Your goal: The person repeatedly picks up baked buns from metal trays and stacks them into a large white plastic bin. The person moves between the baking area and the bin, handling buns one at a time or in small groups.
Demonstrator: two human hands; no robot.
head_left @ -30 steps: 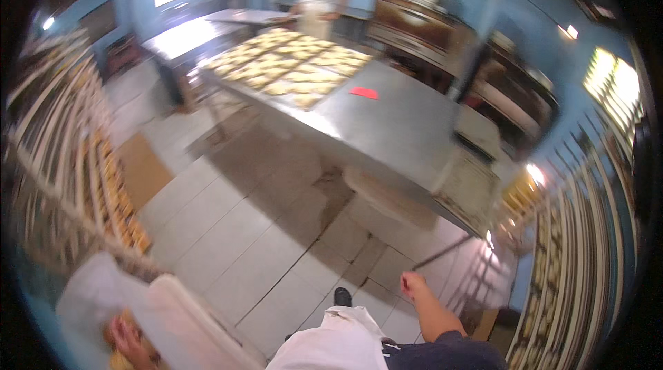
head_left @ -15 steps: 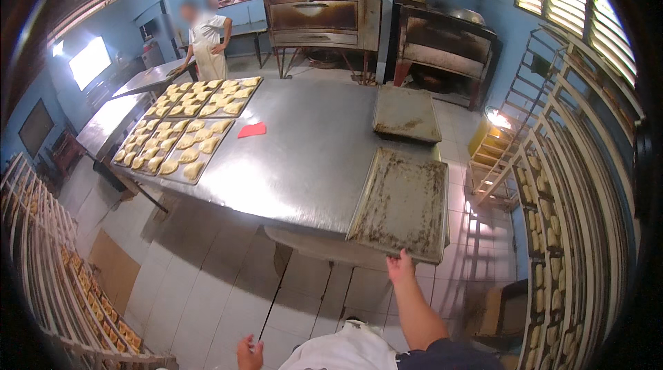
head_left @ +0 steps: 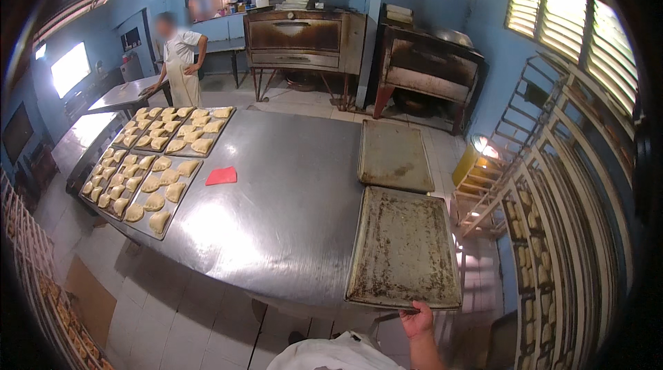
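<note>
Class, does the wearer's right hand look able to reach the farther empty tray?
Probably not without leaning: the nearer empty tray, its near edge gripped by the right hand, lies between hand and the farther empty tray.

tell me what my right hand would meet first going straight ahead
The near tray: your right hand is at its near edge, seemingly touching it. Past that lies the far tray, though depth is hard to judge.

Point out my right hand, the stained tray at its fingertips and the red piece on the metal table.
Right hand (head_left: 418,320): head view, middle of the hand.
Stained tray (head_left: 405,249): head view, middle of its flat surface.
Red piece (head_left: 221,176): head view, middle of its top.
</note>
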